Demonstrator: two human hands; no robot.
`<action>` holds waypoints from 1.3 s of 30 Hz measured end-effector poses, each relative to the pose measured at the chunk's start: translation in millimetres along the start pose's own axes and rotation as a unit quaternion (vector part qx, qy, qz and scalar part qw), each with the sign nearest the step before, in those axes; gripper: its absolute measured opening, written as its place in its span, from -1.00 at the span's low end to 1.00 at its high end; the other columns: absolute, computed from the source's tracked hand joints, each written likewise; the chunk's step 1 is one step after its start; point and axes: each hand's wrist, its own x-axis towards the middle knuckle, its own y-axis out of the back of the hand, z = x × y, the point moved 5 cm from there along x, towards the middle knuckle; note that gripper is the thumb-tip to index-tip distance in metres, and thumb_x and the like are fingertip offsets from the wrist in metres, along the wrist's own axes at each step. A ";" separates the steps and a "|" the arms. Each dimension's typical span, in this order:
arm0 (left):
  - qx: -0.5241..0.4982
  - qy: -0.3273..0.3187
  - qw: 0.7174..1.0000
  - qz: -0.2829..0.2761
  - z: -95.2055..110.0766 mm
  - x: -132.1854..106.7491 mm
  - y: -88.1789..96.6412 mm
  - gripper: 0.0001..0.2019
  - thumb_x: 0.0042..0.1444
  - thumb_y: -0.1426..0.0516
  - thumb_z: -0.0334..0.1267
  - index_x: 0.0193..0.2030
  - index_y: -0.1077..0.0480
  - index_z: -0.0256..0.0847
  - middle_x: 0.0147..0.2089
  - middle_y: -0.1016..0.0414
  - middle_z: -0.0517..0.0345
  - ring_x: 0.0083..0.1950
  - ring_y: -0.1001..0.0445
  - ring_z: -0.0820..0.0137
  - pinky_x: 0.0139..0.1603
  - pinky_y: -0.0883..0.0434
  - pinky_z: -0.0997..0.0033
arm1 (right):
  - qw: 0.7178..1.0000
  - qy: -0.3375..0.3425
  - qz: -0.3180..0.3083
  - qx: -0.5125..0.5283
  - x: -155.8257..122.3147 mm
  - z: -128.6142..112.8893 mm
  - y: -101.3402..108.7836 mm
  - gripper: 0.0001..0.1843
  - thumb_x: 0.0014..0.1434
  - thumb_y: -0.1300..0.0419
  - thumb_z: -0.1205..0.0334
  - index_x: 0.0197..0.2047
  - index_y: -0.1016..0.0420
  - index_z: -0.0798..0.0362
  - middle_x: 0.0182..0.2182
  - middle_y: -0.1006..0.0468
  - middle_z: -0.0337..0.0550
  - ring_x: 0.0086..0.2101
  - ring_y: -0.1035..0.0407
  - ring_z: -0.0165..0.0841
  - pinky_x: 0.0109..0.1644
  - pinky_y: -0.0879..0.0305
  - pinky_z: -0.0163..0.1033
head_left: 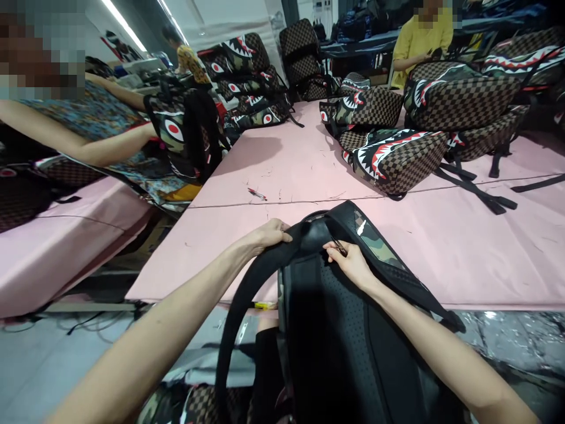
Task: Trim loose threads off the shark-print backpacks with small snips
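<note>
A black backpack (335,330) leans against the near table edge, its padded back panel facing me. My left hand (274,234) is closed on the top of one black shoulder strap (241,306), near where it joins the bag. Just to the right, my right hand (348,259) holds small dark thread snips (339,246), their tips close to the top seam of the bag. The other shoulder strap (379,250), with a camouflage and checkered patch, lies beyond my right hand.
Checkered shark-face backpacks (397,159) are piled at the right, with another stack (251,82) behind. A red-and-white pen-like item (257,194) and thread scraps lie on the pink table (291,165). A co-worker (119,129) handles a bag (180,132) at the left; another person in yellow (412,44) is behind.
</note>
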 end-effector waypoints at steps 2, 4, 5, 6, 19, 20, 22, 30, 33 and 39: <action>-0.112 -0.012 0.993 -0.035 -11.8 -1.9 1.4 -0.85 -0.30 -0.24 -0.39 -0.49 -0.42 -0.37 -0.57 -0.48 0.09 -0.59 -0.41 0.42 -0.57 -0.31 0.53 | 1.000 -0.005 0.002 -0.009 0.0 -1.7 -1.2 -0.69 0.14 -0.03 0.10 -0.19 -0.46 0.12 -0.54 -0.45 -0.25 -0.39 -0.38 -0.37 -0.18 -0.22 -0.26; -0.216 -0.036 0.975 -0.043 -27.0 -0.6 0.2 -0.72 -0.31 -0.29 -0.38 -0.35 -0.45 -0.38 -0.48 -0.53 0.06 -0.52 -0.47 0.41 -0.49 -0.38 0.54 | 0.999 -0.007 -0.009 -0.035 -1.8 -4.7 -4.6 -0.64 0.14 -0.04 0.05 -0.10 -0.42 0.09 -0.46 -0.47 -0.23 -0.36 -0.38 -0.37 -0.20 -0.24 -0.27; -0.262 -0.051 0.963 -0.036 -35.2 1.0 -0.8 -0.66 -0.31 -0.31 -0.38 -0.30 -0.45 -0.38 -0.45 -0.54 0.05 -0.49 -0.49 0.41 -0.46 -0.41 0.53 | 0.998 -0.003 -0.018 -0.058 -3.2 -6.6 -6.8 -0.59 0.13 -0.06 0.02 -0.03 -0.37 0.08 -0.39 -0.48 -0.21 -0.33 -0.38 -0.36 -0.20 -0.24 -0.26; -0.303 -0.068 0.950 -0.028 -42.8 2.8 -2.0 -0.63 -0.31 -0.32 -0.38 -0.26 -0.44 -0.37 -0.42 -0.55 0.05 -0.47 -0.50 0.41 -0.43 -0.43 0.54 | 0.996 0.005 -0.026 -0.087 -4.7 -8.8 -9.1 -0.54 0.13 -0.07 0.00 0.04 -0.32 0.06 -0.32 -0.48 -0.18 -0.29 -0.39 -0.35 -0.19 -0.24 -0.26; -0.393 -0.118 0.908 -0.083 -59.6 10.2 -7.5 -0.65 -0.20 -0.31 -0.36 -0.20 -0.45 -0.36 -0.40 -0.55 0.07 -0.45 -0.50 0.41 -0.40 -0.43 0.52 | 0.891 0.230 0.047 -0.389 0.3 -44.4 -48.2 -0.80 0.21 -0.08 0.17 -0.18 -0.48 0.03 -0.32 -0.54 -0.13 -0.27 -0.34 -0.30 -0.10 -0.10 -0.18; -0.394 -0.117 0.907 -0.086 -59.6 9.7 -8.2 -0.66 -0.19 -0.31 -0.36 -0.20 -0.45 -0.37 -0.39 -0.55 0.07 -0.45 -0.50 0.41 -0.39 -0.43 0.52 | 0.884 0.232 0.048 -0.403 0.8 -45.7 -49.9 -0.80 0.21 -0.08 0.18 -0.18 -0.48 0.03 -0.32 -0.55 -0.13 -0.27 -0.33 -0.30 -0.09 -0.08 -0.17; -0.399 -0.115 0.905 -0.091 -59.0 8.6 -9.5 -0.69 -0.19 -0.31 -0.36 -0.24 -0.45 -0.38 -0.40 -0.54 0.06 -0.45 -0.49 0.42 -0.38 -0.42 0.52 | 0.875 0.234 0.051 -0.421 1.0 -47.0 -51.5 -0.80 0.21 -0.08 0.19 -0.18 -0.48 0.04 -0.32 -0.55 -0.13 -0.28 -0.33 -0.30 -0.09 -0.06 -0.17; -0.403 -0.103 0.905 -0.094 -58.2 8.3 -9.8 -0.71 -0.23 -0.32 -0.34 -0.31 -0.45 -0.38 -0.41 -0.54 0.07 -0.45 -0.49 0.43 -0.37 -0.40 0.52 | 0.879 0.219 0.051 -0.420 0.7 -44.8 -48.8 -0.78 0.22 -0.06 0.17 -0.18 -0.47 0.05 -0.34 -0.55 -0.14 -0.30 -0.34 -0.30 -0.12 -0.10 -0.21; -0.398 -0.098 0.908 -0.088 -58.4 8.5 -9.6 -0.70 -0.25 -0.33 -0.33 -0.31 -0.45 -0.38 -0.43 -0.54 0.07 -0.46 -0.49 0.42 -0.37 -0.40 0.51 | 0.900 0.196 0.043 -0.388 5.6 -42.0 -50.0 -0.80 0.20 -0.09 0.18 -0.19 -0.48 0.05 -0.34 -0.55 -0.12 -0.27 -0.35 -0.28 -0.12 -0.13 -0.20; -0.401 -0.107 0.904 -0.099 -54.3 4.9 -11.9 -0.69 -0.23 -0.32 -0.34 -0.28 -0.46 -0.37 -0.42 -0.54 0.07 -0.43 -0.50 0.40 -0.34 -0.40 0.50 | 0.981 0.049 0.038 -0.185 16.8 -27.4 -40.3 -0.80 0.14 -0.11 0.15 -0.19 -0.48 0.00 -0.29 -0.57 -0.22 -0.33 -0.41 -0.35 -0.23 -0.24 -0.26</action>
